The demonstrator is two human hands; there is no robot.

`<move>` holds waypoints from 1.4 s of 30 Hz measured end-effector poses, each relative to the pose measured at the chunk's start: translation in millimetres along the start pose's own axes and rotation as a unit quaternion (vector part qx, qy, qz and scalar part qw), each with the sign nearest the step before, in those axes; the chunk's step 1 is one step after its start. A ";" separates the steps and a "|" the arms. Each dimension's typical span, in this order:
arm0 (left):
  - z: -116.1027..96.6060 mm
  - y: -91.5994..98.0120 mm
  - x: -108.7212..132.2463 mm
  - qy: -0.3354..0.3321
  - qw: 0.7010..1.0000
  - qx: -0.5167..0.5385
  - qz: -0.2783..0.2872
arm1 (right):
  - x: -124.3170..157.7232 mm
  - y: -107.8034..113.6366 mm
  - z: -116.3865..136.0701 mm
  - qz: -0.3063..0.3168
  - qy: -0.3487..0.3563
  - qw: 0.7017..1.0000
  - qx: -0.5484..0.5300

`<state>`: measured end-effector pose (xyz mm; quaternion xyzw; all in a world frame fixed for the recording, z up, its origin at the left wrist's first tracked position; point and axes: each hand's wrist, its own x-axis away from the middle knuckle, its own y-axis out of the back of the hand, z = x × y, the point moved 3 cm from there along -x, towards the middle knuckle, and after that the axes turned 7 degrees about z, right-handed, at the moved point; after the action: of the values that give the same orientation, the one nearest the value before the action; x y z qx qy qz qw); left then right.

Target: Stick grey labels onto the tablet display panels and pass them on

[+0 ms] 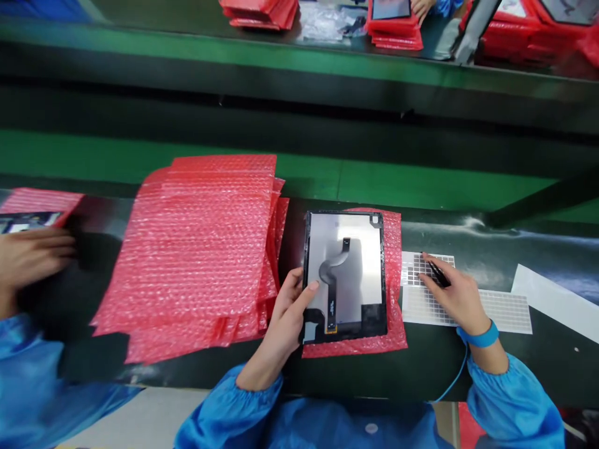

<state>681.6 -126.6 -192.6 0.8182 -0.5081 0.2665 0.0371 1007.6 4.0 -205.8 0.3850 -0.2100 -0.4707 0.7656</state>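
Note:
My left hand grips the left edge of a tablet screen panel, thumb on top and fingers under or behind the edge. The panel shows its silvery back, with a curved flex cable running across it. Beneath it lies a red bubble-wrap bag, showing at the right and bottom. My right hand pinches slim black tweezers over a white sheet of small labels. A second label sheet lies just below, partly covered by that hand.
A tall stack of red bubble-wrap bags stands left of the panel. A white paper strip lies far right. At the left edge, a co-worker's hand rests by another panel. Across the gap, another bench holds red bags.

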 end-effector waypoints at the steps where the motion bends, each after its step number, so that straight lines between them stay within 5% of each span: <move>1: 1.9 -0.4 -3.6 0.000 1.000 0.004 0.005 | -1.2 0.6 0.5 0.000 0.000 1.000 0.000; 8: 12.8 9.2 -14.8 -0.045 0.997 -0.066 0.004 | -5.7 0.2 5.0 -0.004 -0.001 1.000 -0.024; 15: 16.1 9.8 -11.7 -0.102 0.977 -0.187 0.023 | -11.6 10.9 20.8 -0.125 -0.088 0.969 -0.194; 22: 10.9 10.1 -8.5 -0.091 0.954 -0.286 0.009 | -24.2 -5.0 24.7 -0.084 -0.081 0.927 -0.358; 33: -1.1 4.2 -7.1 -0.108 0.892 -0.437 0.048 | -10.7 -6.5 7.2 -0.040 -0.048 0.902 -0.428; 42: 1.7 8.2 8.2 -0.187 0.820 -0.541 0.025 | -14.5 -0.2 13.6 -0.108 -0.066 0.930 -0.346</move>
<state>678.1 -137.8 -191.9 0.6878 -0.5883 -0.2079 0.3711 991.4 11.4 -197.0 0.0847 -0.0412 -0.6181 0.7804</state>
